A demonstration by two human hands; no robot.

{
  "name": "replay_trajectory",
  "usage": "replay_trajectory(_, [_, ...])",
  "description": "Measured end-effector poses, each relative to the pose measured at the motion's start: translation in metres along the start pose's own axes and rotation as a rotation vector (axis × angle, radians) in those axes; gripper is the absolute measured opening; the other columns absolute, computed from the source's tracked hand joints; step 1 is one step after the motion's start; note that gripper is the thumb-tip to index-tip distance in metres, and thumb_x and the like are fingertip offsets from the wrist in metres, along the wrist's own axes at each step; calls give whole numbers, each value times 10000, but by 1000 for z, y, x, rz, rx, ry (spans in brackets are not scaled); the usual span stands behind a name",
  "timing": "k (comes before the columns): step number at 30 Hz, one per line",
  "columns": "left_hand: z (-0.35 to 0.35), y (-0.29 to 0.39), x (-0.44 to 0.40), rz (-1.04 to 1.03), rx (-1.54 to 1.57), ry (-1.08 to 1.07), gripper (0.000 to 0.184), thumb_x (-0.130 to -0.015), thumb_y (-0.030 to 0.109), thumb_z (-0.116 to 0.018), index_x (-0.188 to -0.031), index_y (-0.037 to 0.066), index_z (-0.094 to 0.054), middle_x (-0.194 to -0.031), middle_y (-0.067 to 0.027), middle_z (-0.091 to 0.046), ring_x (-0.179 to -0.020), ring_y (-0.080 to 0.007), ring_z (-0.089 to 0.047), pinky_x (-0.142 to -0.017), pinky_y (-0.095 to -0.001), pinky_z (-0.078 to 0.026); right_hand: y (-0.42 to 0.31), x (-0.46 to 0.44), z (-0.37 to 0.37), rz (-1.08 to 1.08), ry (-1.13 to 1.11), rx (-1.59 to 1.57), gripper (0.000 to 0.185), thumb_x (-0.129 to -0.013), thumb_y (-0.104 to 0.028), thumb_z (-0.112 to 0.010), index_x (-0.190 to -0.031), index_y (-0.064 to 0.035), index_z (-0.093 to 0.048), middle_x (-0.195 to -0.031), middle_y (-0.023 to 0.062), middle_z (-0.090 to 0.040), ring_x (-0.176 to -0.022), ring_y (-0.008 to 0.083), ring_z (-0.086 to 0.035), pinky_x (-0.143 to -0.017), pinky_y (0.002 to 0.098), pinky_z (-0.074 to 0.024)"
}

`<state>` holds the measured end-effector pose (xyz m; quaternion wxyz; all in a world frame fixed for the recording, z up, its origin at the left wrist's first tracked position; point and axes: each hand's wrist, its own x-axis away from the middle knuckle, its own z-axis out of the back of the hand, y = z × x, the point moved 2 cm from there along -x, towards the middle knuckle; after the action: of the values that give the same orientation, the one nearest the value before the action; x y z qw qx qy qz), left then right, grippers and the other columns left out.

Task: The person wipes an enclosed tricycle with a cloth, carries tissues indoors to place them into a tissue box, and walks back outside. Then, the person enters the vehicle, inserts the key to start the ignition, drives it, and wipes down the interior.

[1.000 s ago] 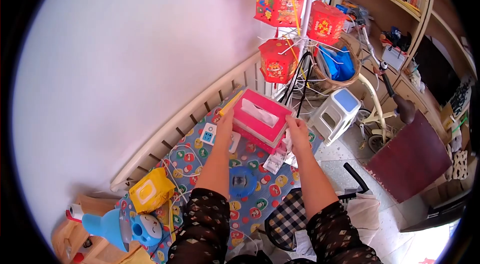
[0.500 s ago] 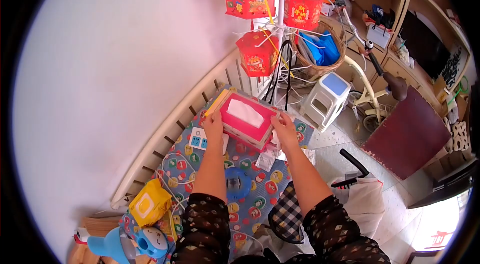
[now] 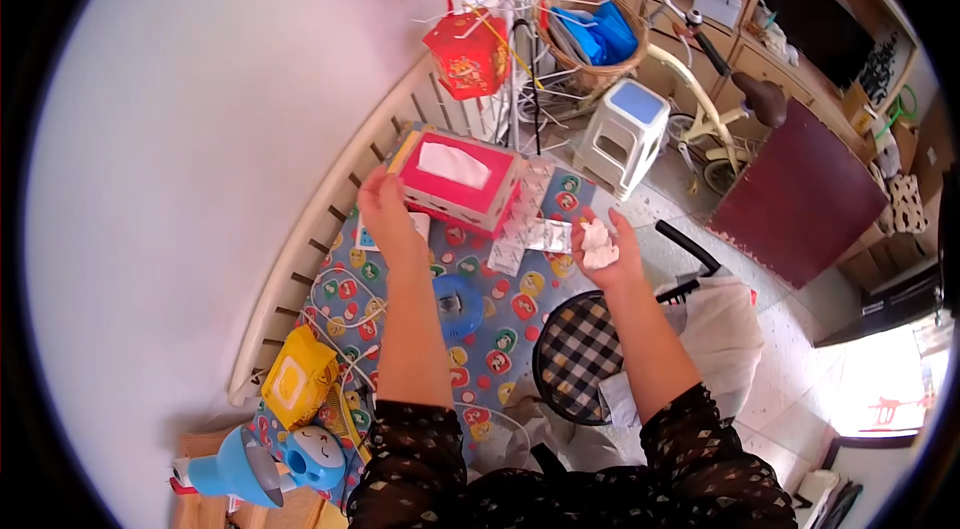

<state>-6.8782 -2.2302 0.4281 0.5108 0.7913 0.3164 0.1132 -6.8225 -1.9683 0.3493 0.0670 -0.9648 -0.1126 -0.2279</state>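
Observation:
A pink-topped tissue box [image 3: 483, 187], a white tissue showing in its slot, rests at the far end of the patterned tabletop [image 3: 500, 334]. Beside its left corner is my left hand [image 3: 388, 214], fingers slightly bent and holding nothing. My right hand [image 3: 618, 267] is turned palm up to the right of the box, its fingers curled round a crumpled white tissue [image 3: 599, 245]. Silver foil packets [image 3: 548, 236] lie between the box and my right hand. A white power strip [image 3: 420, 227] is partly hidden behind my left wrist.
A blue round object [image 3: 458, 306] sits mid-table. Yellow wipes pack [image 3: 300, 379] and blue lamp [image 3: 235, 467] stand at lower left. A checked stool seat [image 3: 580, 354] adjoins the table. Red lanterns [image 3: 468, 54] hang on a rack beyond; a white step stool [image 3: 625, 134] is right.
Both hands have let go of the tissue box, now set on the table. My right hand has moved right and holds a crumpled tissue. The camera view has shifted.

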Motion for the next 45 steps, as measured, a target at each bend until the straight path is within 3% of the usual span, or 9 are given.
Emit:
replay_trajectory(2, [-13,0,38,127,99,-295,145,-838,99,-465,-933,8,-525,-797,-13,-523,-752,-80,-472,-709,-206,-376,9,37,1,-25,34,-104,407,-825,-314,-440,-1035,33,-476,-1029,162,-512,-955,293,-491,-793,401,-455])
replay_trajectory(6, [-24,-9,121,336,-32,-671,187,-866,167,-464,-956,25,-548,-849,-14,-551,-774,-85,-505,-718,-225,-403,9,93,-4,-65,-72,-158,376,-807,-215,-463,-1105,13,-449,-1060,164,-495,-1023,313,-460,-913,440,-379])
replay_trajectory(10, [-31,-2,191,495,-210,-852,198,-868,162,-456,-985,25,-538,-878,-23,-556,-798,-91,-512,-727,-226,-404,-10,129,13,68,-260,141,392,-754,-10,-485,-1138,3,-404,-1130,175,-440,-1043,289,-460,-924,425,-382])
replay_trajectory(16, [-24,4,288,654,-260,-1106,224,-863,131,-433,-1046,13,-487,-943,-60,-553,-828,-131,-537,-737,-267,-438,-40,211,52,263,-221,537,360,-802,-18,-490,-1145,0,-384,-1013,150,-522,-913,225,-544,-789,305,-477])
replay_trajectory(20, [-18,18,362,740,-353,-1211,209,-865,134,-437,-1012,3,-508,-898,-65,-565,-787,-144,-550,-725,-272,-445,-76,291,95,307,70,735,266,-852,-118,-428,-1107,-52,-459,-844,69,-575,-621,103,-527,-444,201,-401])
replay_trajectory(23, [-22,25,415,724,-405,-1243,199,-865,135,-443,-983,-3,-524,-851,-61,-571,-755,-139,-553,-704,-260,-449,-126,360,148,423,329,1046,241,-869,-186,-371,-997,-70,-539,-756,68,-534,-552,97,-477,-420,215,-368])
replay_trajectory(26, [-33,22,470,715,-450,-1292,186,-862,126,-447,-957,-5,-537,-815,-54,-572,-724,-120,-546,-676,-239,-447,-172,432,225,882,439,1006,246,-862,-207,-365,-881,-88,-579,-573,-6,-457,-422,68,-391,-346,219,-297])
replay_trajectory(32, [-94,7,599,782,-382,-1530,148,-843,70,-449,-923,-2,-551,-805,-46,-566,-712,-116,-532,-670,-247,-440,-206,615,318,838,1029,628,254,-874,-224,-379,-762,-80,-556,-523,-27,-399,-381,53,-345,-319,217,-246])
replay_trajectory(45, [-198,-71,765,620,-495,-1724,94,-789,60,-545,-868,10,-557,-633,-22,-540,-556,-80,-509,-521,-195,-395,-281,716,422,885,1223,526,241,-872,-163,-365,-863,-50,-577,-518,-45,-357,-387,56,-316,-345,211,-275])
